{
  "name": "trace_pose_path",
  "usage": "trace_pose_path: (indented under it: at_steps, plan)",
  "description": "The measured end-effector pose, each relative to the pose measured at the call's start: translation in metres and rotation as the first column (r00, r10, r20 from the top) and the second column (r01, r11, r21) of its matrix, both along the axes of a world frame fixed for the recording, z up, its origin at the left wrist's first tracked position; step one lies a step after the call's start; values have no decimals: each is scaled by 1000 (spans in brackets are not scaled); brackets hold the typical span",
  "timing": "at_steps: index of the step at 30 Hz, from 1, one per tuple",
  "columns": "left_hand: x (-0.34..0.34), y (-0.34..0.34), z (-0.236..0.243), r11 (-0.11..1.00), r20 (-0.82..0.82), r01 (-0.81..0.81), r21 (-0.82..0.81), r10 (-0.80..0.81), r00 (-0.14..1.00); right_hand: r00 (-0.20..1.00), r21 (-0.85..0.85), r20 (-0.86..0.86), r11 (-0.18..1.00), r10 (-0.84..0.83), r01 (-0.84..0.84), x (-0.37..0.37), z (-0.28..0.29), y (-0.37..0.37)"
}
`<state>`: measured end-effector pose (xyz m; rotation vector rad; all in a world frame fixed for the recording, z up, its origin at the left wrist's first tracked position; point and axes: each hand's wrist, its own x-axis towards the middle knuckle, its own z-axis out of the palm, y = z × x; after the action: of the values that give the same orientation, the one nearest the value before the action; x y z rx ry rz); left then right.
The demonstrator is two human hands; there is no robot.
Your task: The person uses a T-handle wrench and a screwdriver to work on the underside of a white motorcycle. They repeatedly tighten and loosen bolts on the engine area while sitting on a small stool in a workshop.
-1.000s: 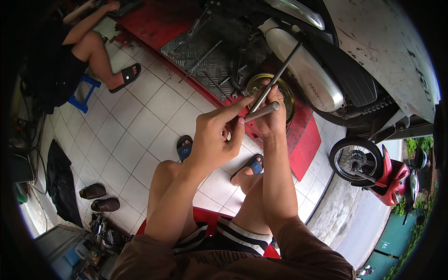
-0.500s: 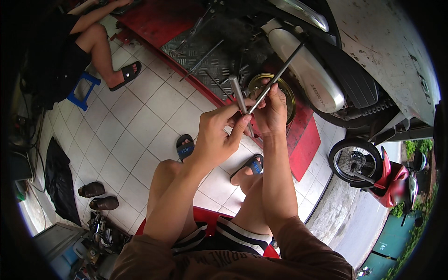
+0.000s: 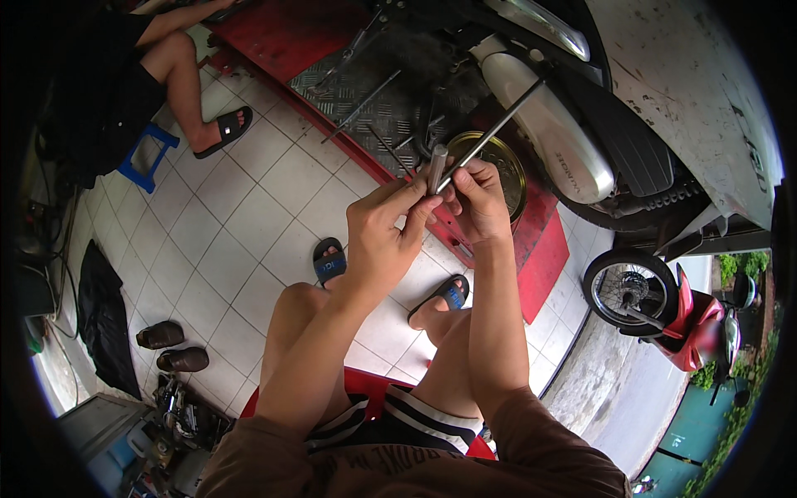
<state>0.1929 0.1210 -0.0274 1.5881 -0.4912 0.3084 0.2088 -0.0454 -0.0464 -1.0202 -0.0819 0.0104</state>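
Note:
In front of me, my left hand [image 3: 386, 228] pinches a short, thick silver metal cylinder [image 3: 437, 166], held nearly upright. Just to its right, my right hand [image 3: 486, 203] is closed on a long thin metal rod [image 3: 515, 108], slanted up to the right, its lower end against the cylinder. Whether the rod enters the cylinder is hidden by my fingers. A round gold-coloured tray [image 3: 515, 171] lies behind my hands on the red platform [image 3: 535, 295], near several metal tools [image 3: 361, 108] on its tread plate.
A motorbike [image 3: 540, 124] stands on the platform. At upper left a co-worker's leg [image 3: 178, 91] is beside a blue stool [image 3: 149, 158]. Brown shoes [image 3: 162, 334], a black sheet [image 3: 108, 324] and metal parts [image 3: 178, 415] lie at left. A red scooter [image 3: 697, 332] stands outside at right.
The short cylinder has swung from lying sideways to nearly upright and now sits lower between my fingers. The long rod has shifted slightly down and right.

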Motion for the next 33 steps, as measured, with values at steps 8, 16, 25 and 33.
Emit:
trace_pose_path:
  at_steps: [8, 16, 25, 33]
  plan:
    - [-5, 13, 15, 898, 197, 96, 429, -196, 961, 998, 48, 40, 998, -41, 39, 2, 3, 4]
    - [-9, 9, 33, 996, -110, 67, 58, -60, 992, 985, 163, 54, 975, -162, 151, 12, -4, 16]
    - [-1, 18, 18, 917, -346, 213, 338, -90, 934, 990, 283, 107, 957, -93, 59, 11, -11, 1]
    - [-11, 8, 10, 881, -117, 394, 264, -376, 919, 987, 313, 30, 939, -156, 139, 16, -9, 6]
